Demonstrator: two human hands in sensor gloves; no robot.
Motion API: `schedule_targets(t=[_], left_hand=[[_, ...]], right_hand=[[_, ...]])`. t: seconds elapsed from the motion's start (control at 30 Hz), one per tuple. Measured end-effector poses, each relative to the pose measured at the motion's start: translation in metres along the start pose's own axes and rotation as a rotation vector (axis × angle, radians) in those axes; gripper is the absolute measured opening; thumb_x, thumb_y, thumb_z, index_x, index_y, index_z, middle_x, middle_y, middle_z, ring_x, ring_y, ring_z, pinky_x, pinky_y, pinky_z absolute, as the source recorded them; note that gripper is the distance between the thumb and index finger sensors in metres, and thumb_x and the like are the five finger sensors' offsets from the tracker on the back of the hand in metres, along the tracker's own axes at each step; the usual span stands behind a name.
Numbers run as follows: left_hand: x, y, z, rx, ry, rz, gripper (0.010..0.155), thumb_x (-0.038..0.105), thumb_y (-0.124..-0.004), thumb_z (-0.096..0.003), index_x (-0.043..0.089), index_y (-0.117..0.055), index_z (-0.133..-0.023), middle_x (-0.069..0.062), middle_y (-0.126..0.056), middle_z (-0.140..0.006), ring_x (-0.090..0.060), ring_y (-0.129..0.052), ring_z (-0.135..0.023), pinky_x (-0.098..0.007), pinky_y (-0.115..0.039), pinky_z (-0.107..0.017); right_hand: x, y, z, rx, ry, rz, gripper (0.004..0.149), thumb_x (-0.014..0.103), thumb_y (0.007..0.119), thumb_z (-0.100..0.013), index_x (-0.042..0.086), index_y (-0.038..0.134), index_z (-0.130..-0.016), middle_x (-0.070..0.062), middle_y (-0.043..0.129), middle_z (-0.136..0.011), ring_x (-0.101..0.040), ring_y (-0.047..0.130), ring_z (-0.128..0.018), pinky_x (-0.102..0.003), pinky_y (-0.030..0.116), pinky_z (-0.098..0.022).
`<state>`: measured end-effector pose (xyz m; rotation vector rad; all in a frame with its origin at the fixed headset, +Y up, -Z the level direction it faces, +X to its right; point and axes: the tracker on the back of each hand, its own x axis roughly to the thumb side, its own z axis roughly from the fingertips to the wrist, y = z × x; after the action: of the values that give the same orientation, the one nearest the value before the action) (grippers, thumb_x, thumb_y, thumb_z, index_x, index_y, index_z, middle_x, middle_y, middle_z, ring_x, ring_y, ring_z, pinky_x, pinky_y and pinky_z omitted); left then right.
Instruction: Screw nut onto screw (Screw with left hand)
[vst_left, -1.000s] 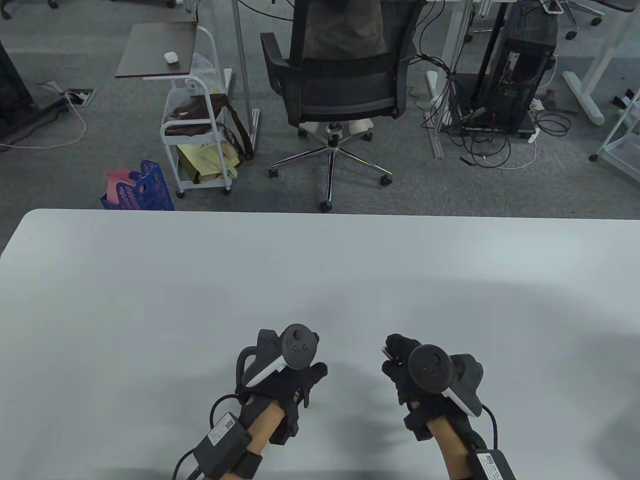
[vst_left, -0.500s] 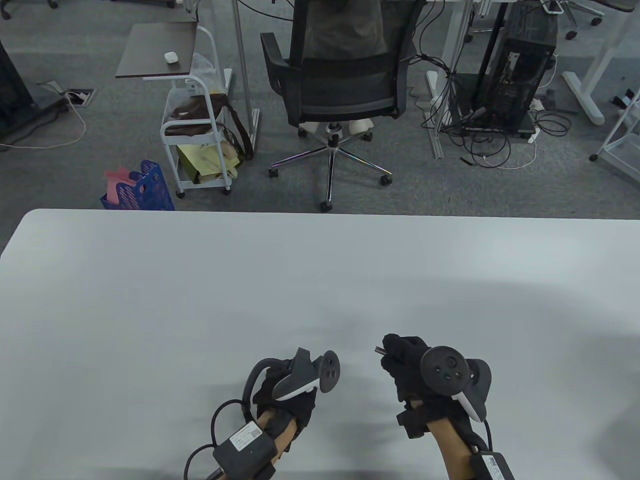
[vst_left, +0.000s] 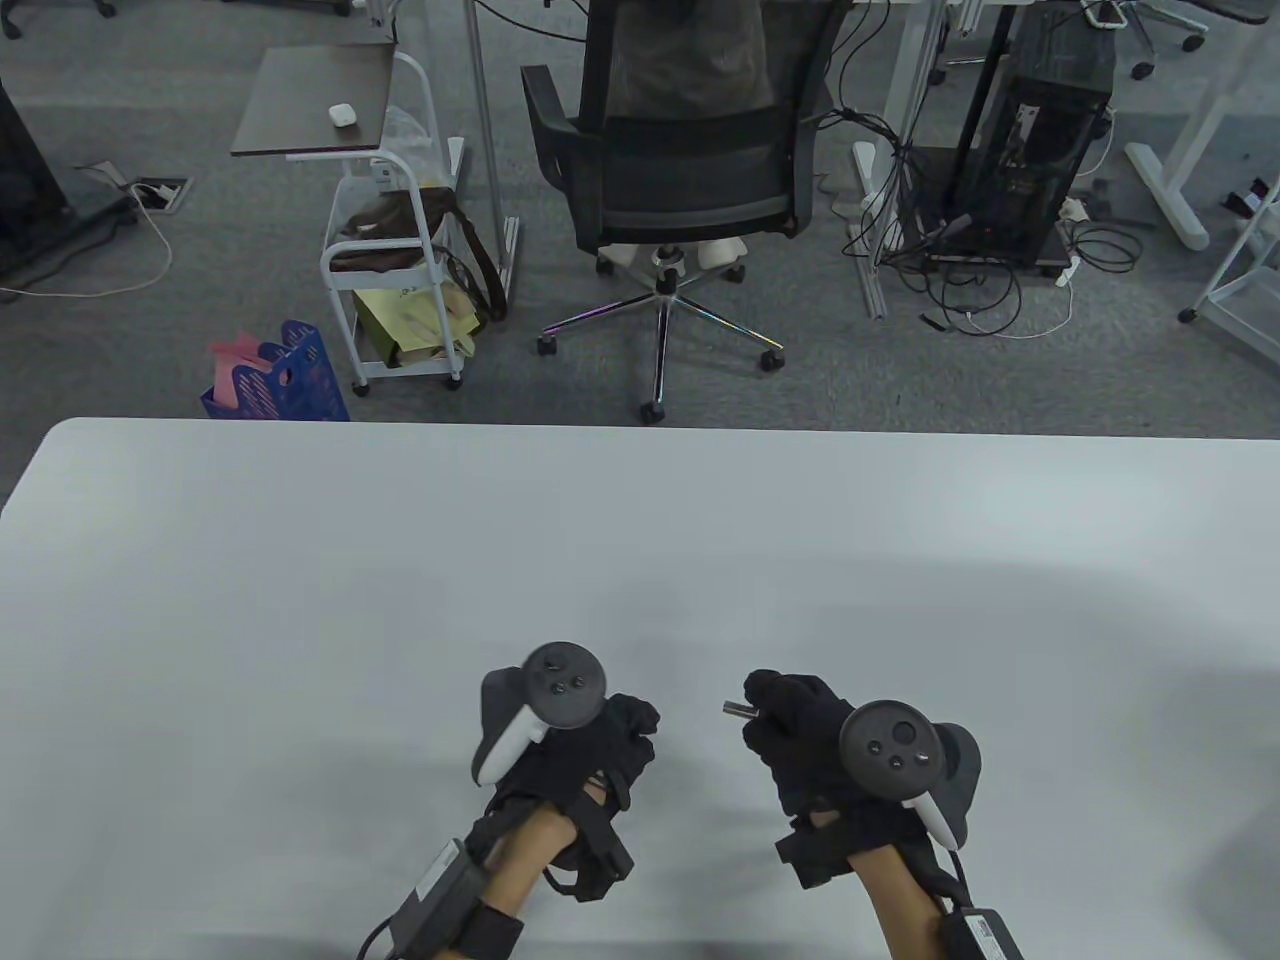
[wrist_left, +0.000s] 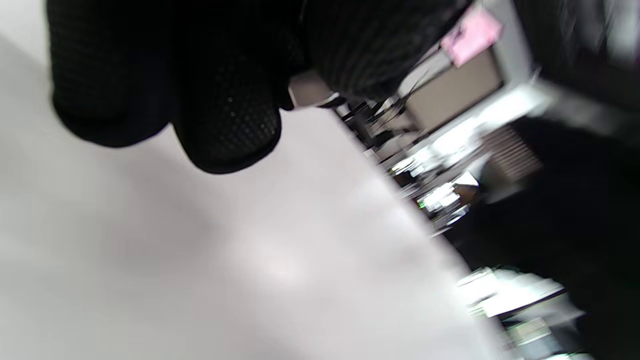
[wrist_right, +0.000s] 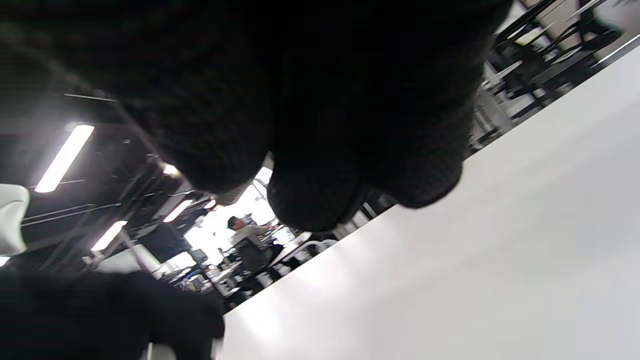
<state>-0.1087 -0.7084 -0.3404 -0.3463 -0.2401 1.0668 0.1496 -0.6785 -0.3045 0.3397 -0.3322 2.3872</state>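
Screw (vst_left: 738, 709) is sticking out leftward from the right hand (vst_left: 800, 730), whose curled fingers are pinching it above the counter (vst_left: 300, 600); left hand (vst_left: 590, 745) fingers are curling together, contents hidden

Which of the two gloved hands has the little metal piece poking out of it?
The right hand: a short metal screw sticks out of its curled fingers toward the left hand, where no metal shows.
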Motion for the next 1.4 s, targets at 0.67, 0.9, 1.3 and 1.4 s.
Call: schedule_targets(t=[0.67, 0.9, 1.3, 1.4], left_hand=[[0.003, -0.002, 0.016, 0.025, -0.082, 0.382, 0.043, 0.025, -0.085, -0.0387, 0.015, -0.090, -0.081, -0.020, -0.084, -0.084, -0.031, -0.104, -0.053, -0.039, -0.094, -0.040], [0.007, -0.002, 0.017, 0.047, -0.130, 0.387, 0.043, 0.020, -0.085, -0.0383, 0.016, -0.090, -0.080, -0.018, -0.084, -0.086, -0.034, -0.103, -0.060, -0.042, -0.093, -0.045], [0.008, -0.002, 0.021, 0.094, -0.102, 0.337, 0.047, 0.030, -0.088, -0.0362, 0.014, -0.095, -0.080, -0.018, -0.099, -0.072, -0.027, -0.112, -0.041, -0.044, -0.097, -0.030], [0.008, -0.002, 0.021, 0.093, -0.098, 0.339, 0.048, 0.031, -0.088, -0.0366, 0.011, -0.096, -0.079, -0.018, -0.101, -0.069, -0.028, -0.112, -0.039, -0.046, -0.096, -0.029]], right_hand=[[0.038, 0.003, 0.011, -0.090, -0.228, -0.025, 0.040, 0.029, 0.103, -0.026, 0.026, 0.099, -0.065, -0.002, 0.102, -0.071, -0.013, 0.119, -0.041, -0.034, 0.106, -0.040], [0.029, 0.003, 0.009, -0.088, -0.105, -0.188, 0.040, 0.030, 0.102, -0.026, 0.021, 0.100, -0.065, -0.007, 0.105, -0.064, -0.012, 0.121, -0.034, -0.033, 0.108, -0.032], [0.023, -0.002, 0.009, -0.099, -0.130, -0.197, 0.038, 0.028, 0.102, -0.026, 0.024, 0.100, -0.064, -0.003, 0.104, -0.068, -0.014, 0.121, -0.038, -0.034, 0.107, -0.037], [0.025, -0.002, 0.010, -0.101, -0.151, -0.176, 0.038, 0.028, 0.102, -0.026, 0.025, 0.100, -0.064, -0.002, 0.104, -0.069, -0.014, 0.120, -0.040, -0.033, 0.107, -0.038]])
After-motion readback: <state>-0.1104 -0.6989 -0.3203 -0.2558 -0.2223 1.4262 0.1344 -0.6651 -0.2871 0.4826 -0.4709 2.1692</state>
